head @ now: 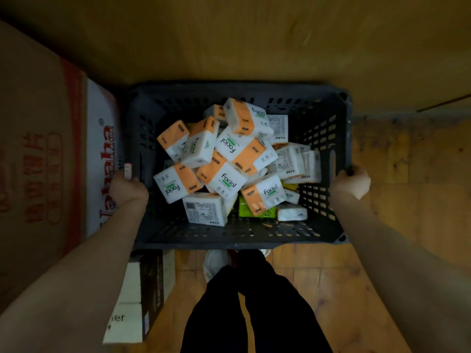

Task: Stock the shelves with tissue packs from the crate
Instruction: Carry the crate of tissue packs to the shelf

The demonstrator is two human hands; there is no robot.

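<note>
While black trouser legs stand nearest, the left grip and right grip, bare hands, are clamped on the crate at its side rims, fingertips hidden behind the walls. Inside lie heaped packs, orange-and-white, reading "Facial"; their small print is illegible. Left, a carton shows red letters ending "haha", its start hidden by the arm
</note>
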